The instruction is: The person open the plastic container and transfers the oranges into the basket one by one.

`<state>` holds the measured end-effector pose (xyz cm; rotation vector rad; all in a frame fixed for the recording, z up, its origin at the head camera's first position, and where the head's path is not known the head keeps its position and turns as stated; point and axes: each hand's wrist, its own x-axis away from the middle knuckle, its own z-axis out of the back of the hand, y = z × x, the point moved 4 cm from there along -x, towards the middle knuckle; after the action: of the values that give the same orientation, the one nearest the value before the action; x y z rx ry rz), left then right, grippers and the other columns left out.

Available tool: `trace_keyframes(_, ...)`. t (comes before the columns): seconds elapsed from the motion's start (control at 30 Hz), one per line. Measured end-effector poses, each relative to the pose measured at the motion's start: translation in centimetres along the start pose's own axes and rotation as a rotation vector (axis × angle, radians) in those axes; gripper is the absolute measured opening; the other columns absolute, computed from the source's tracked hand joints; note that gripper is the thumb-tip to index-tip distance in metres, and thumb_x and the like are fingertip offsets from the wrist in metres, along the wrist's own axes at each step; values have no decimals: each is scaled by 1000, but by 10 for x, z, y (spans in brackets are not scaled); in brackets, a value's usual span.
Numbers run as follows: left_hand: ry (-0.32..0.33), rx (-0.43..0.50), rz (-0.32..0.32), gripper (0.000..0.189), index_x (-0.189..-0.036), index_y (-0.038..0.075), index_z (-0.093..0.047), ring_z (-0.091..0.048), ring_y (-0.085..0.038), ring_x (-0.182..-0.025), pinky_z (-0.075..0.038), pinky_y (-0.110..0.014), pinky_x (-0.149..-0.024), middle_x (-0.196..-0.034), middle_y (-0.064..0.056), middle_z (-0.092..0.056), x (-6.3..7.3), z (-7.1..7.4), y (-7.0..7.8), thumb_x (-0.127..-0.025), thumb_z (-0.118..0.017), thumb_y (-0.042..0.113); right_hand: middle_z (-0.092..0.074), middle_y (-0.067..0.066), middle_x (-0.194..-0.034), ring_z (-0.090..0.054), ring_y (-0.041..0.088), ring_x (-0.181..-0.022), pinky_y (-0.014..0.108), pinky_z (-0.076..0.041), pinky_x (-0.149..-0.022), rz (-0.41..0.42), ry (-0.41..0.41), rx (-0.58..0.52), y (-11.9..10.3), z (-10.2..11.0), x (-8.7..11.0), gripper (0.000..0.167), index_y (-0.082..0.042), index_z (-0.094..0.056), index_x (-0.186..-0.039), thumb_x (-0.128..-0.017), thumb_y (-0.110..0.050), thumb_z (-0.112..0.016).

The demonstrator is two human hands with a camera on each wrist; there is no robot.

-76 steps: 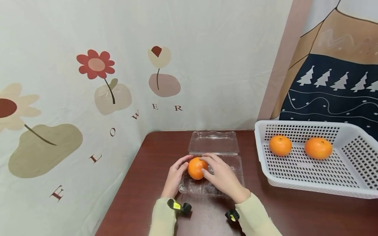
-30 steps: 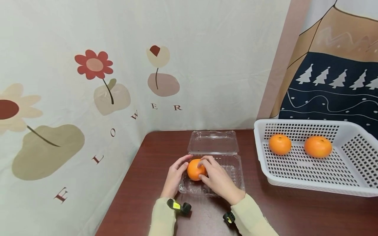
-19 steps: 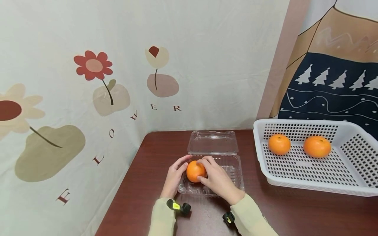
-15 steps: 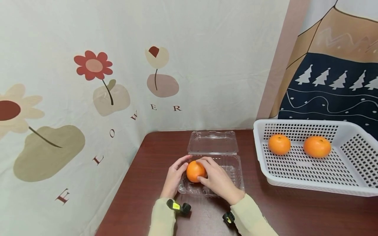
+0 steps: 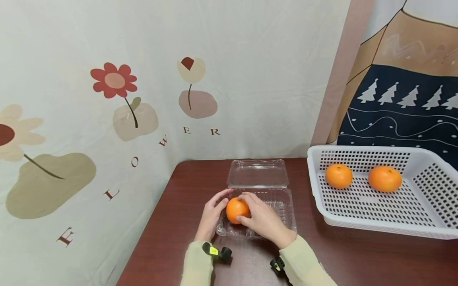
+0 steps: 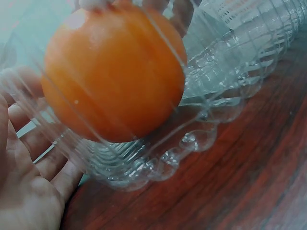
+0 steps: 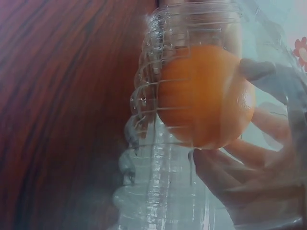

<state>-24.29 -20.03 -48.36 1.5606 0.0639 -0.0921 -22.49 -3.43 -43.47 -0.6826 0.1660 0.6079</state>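
Fingers and thumb of my right hand [image 5: 264, 219] grip an orange [image 5: 234, 210] in the left part of a clear plastic clamshell container [image 5: 287, 208]. My left hand [image 5: 210, 216] lies along the container's left side. Its fingers [image 6: 41, 143] are fairly straight against the outer wall in the left wrist view, with the thumb near the orange in the head view. Seen through the clear wall in the right wrist view, the orange [image 7: 204, 98] sits low, with the right fingers around its side. The hinged lid [image 5: 257, 174] is folded back flat on the table.
A white perforated basket [image 5: 386, 230] stands at the right, with two more oranges [image 5: 338, 176] in it. The dark red wooden table [image 5: 171, 222] meets a flower-printed wall cloth [image 5: 257, 99] at the back and left.
The orange has shifted slightly toward the person within the container, and my right hand has followed it, its fingers reaching further around. My left hand has stayed at the container's side.
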Motion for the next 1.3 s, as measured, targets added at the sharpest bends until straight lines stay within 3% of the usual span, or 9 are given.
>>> trace_keyframes(0.3, 4, -15, 21, 28, -118, 20, -58, -51, -21, -106, -42, -29, -90, -122, -4, -53, 0, 1, 0, -92, -49, 17, -53, -4, -113, -54, 12, -92, 33, -46, -79, -1, -58, -48, 0, -4, -1, 48, -18, -48, -117, -75, -32, -68)
trace_keyframes(0.57, 2, -7, 8, 29, -119, 18, -58, -50, -19, -109, -42, -30, -91, -122, -3, -54, 0, 0, 0, -91, -50, 19, -48, 2, -121, -50, 17, -104, 36, -45, -84, 23, -60, -9, -1, -3, 1, 63, -13, -46, -127, -72, -32, -70)
trace_keyframes(0.7, 2, -18, 3, 29, -119, 17, -57, -50, -19, -109, -42, -30, -91, -122, -5, -54, 0, 1, 1, -91, -49, 18, -45, 2, -122, -48, 18, -104, 37, -45, -82, 13, -84, -7, -2, -3, 1, 63, -13, -49, -126, -70, -34, -70)
trace_keyframes(0.9, -7, -16, 7, 30, -120, 16, -57, -49, -24, -110, -42, -31, -90, -123, -6, -53, 0, 1, 0, -92, -48, 19, -44, -3, -119, -46, 14, -102, 35, -44, -80, 37, -108, -53, -3, -5, 1, 57, -19, -51, -120, -68, -33, -71)
trace_keyframes(1.3, 3, -3, 14, 29, -119, 18, -58, -49, -25, -108, -45, -32, -85, -123, -6, -53, 0, 2, -1, -92, -48, 18, -48, -4, -114, -50, 10, -93, 32, -44, -78, 29, -199, -143, -1, -9, 3, 63, -21, -43, -122, -67, -27, -73)
